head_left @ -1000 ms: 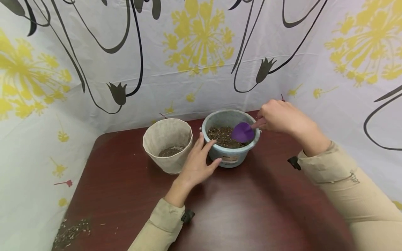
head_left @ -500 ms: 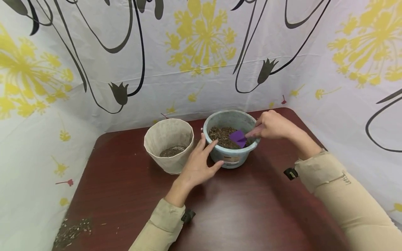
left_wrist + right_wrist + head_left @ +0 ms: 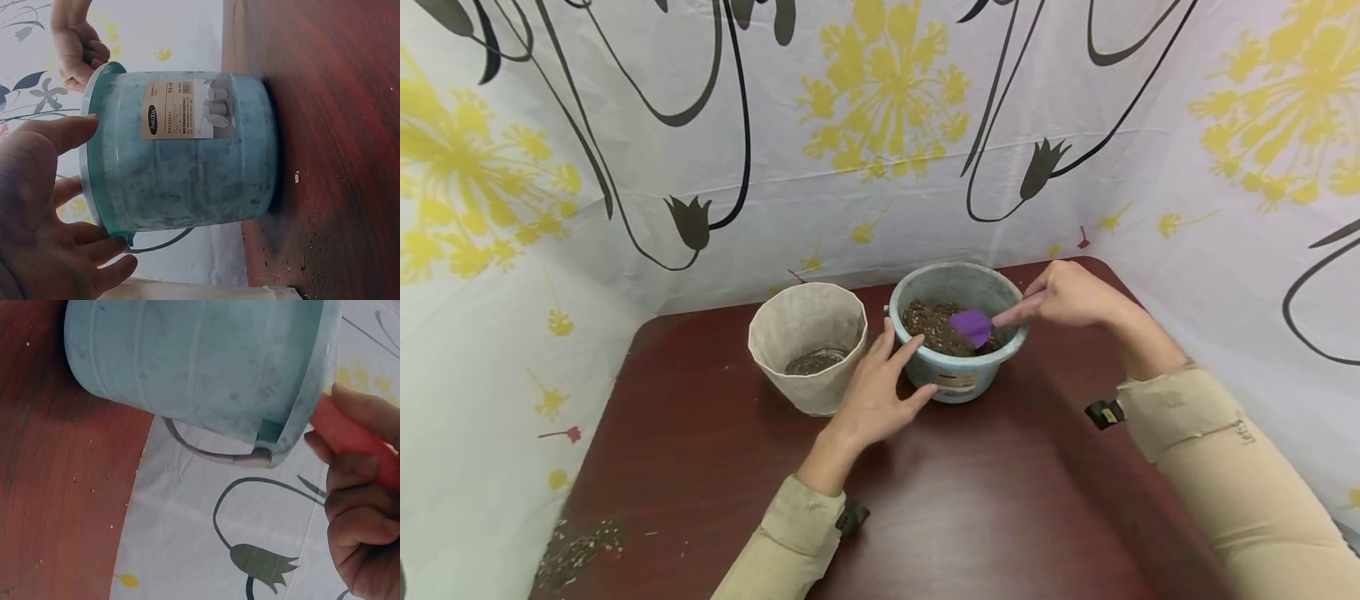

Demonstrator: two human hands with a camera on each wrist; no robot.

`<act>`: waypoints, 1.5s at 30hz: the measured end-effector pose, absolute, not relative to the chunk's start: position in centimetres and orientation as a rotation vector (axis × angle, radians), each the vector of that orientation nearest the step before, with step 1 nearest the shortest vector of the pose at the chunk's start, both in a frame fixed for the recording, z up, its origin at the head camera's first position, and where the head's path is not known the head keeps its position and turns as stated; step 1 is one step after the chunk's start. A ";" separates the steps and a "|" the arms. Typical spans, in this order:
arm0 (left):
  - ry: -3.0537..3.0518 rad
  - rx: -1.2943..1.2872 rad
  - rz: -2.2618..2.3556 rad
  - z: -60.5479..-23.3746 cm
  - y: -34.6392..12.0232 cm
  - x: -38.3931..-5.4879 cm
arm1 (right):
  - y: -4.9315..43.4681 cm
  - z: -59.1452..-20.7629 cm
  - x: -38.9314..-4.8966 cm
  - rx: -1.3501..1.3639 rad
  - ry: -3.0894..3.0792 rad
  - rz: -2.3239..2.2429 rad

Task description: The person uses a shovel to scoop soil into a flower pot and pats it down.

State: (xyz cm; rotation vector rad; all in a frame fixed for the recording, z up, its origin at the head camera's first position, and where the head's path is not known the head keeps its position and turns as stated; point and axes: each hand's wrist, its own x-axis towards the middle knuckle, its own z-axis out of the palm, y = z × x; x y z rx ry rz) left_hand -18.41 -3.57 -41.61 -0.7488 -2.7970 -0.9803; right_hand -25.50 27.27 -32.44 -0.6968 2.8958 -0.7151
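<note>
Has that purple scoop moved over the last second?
Yes. Judged against the rim of the blue bucket in the head view, the blade of the purple scoop now sits further left.

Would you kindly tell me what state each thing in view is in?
Bucket: upright, partly filled with soil.
Bucket handle: lowered.
White pot: upright, a little soil at the bottom.
Scoop: tilted, blade at the bucket's soil.
Right hand: gripping the scoop.
Left hand: fingers spread, touching the bucket's rim.
Spilled soil: scattered loosely on the table.
</note>
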 end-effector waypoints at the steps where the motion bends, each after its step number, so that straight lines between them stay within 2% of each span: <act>1: -2.793 -0.751 -0.981 -41.6 -3.5 -18.4 | 27.2 -32.5 -25.5 -0.685 2.894 -0.733; 8: -2.796 -0.747 -1.001 -41.3 -3.5 -18.3 | 25.9 -33.6 -25.5 -0.612 2.865 -0.838; 20: -2.811 -0.729 -0.936 -41.4 -3.5 -18.3 | 26.2 -34.3 -24.9 -0.395 2.869 -1.025; 27: -2.818 -0.733 -0.934 -41.5 -3.3 -18.3 | 26.0 -35.5 -24.6 -0.382 2.851 -1.120; 36: -2.811 -0.725 -0.934 -41.5 -3.2 -18.3 | 26.7 -35.0 -23.9 -0.203 2.856 -1.167; 45: -2.788 -0.717 -0.979 -41.6 -3.2 -18.2 | 28.0 -34.9 -23.2 -0.151 2.844 -1.231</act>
